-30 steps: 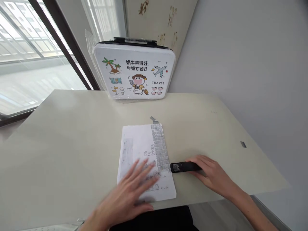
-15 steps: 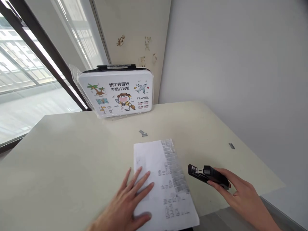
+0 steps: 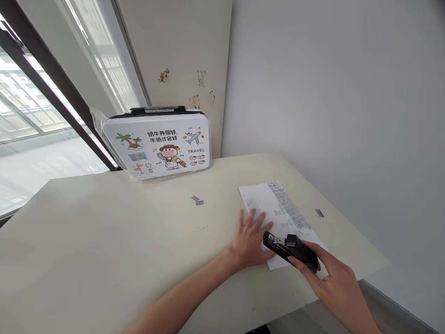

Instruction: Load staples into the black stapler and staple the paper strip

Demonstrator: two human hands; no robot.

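Observation:
My left hand (image 3: 251, 239) lies flat with fingers spread on the left part of the printed paper (image 3: 259, 195). The paper has grey blocks and small text along its right side, and its lower part is covered by my hands. My right hand (image 3: 332, 278) is wrapped round a black stapler (image 3: 302, 254), which I hold above the paper's near end. The stapler's front end points left, close to my left thumb, and its jaws are apart with metal showing between them.
Two short staple strips (image 3: 197, 201) lie left of the paper, and another staple strip (image 3: 319, 213) lies to its right. A white cartoon-printed case (image 3: 158, 146) in clear plastic stands at the back of the table (image 3: 114, 241). A grey wall (image 3: 330, 93) rises on the right.
My left hand has slid the paper right and away from me across the table. The stapler in my right hand now overlaps the paper's lower part. The view has shifted slightly.

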